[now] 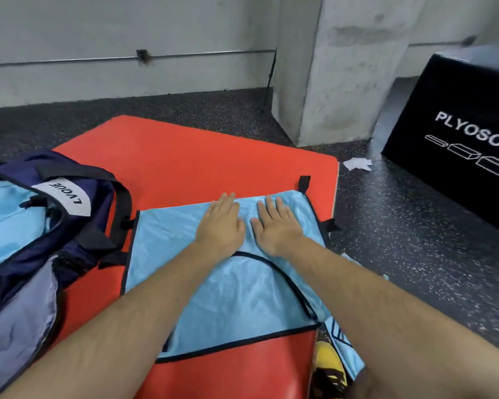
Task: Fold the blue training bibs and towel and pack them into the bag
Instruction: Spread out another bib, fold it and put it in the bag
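Nearest you, low right, a yellow shoe (pixel 329 361) pokes in at the mat's edge, with a light-blue strip of cloth (pixel 346 352) just beside it. It could be another bib or the towel, I can't tell which. The blue bib (pixel 236 300) lies spread on the red mat (pixel 213 156) straight in front of you, black trim all round and a curved armhole seam across the middle. Your forearms run over its near half. Your left hand (pixel 221 223) and right hand (pixel 277 226) sit side by side on its far half, palms down and fingers straight, pressing flat and gripping nothing. To me this reads as the smoothing step, getting the bib flat for a fold; it isn't yet down to packing size. For the next move, pinch an edge or two corners and carry that side across so the trims line up, then press the crease. The fabric looks thin and slippery, so expect it to slide on the mat. The navy bag (pixel 78 226) sits left of the bib with its strap touching the bib's left edge. It is unzipped, and light-blue cloth (pixel 9 223) is already inside, so probably part of the packing is done. The folded bib goes left into that opening. Further off, a white paper scrap (pixel 357 164) lies on the speckled floor, then a black plyo box (pixel 458 133) and a concrete pillar (pixel 329 82).
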